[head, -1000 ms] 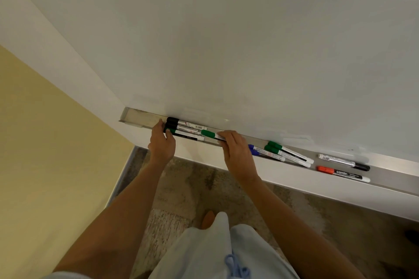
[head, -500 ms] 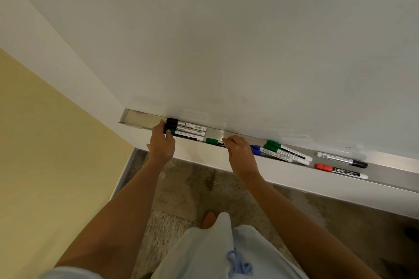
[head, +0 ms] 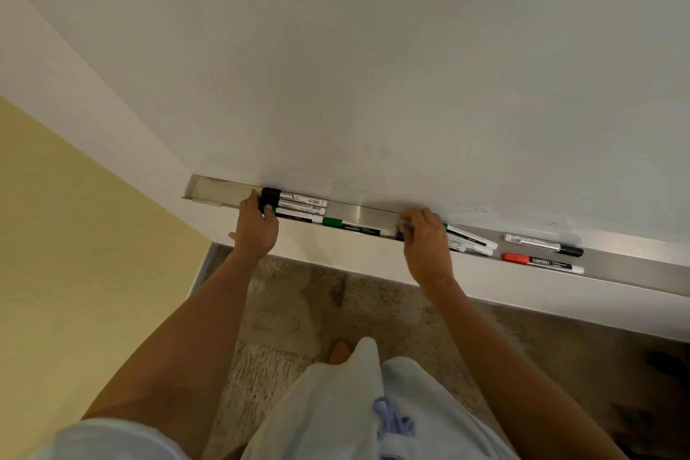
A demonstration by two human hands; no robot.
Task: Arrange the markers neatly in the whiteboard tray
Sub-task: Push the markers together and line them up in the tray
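Markers [head: 298,206] lie lengthwise along tray [head: 362,215].

1. One head-worn camera gives the only view, looking forward and steeply down from above the person's chest.
2. It faces the whiteboard [head: 410,48], whose tray [head: 366,215] runs slantwise across mid-frame (lower toward the right).
3. It sits close: both forearms reach up from the bottom edge to the tray.
4. The wide angle also takes in the floor [head: 298,310] below.
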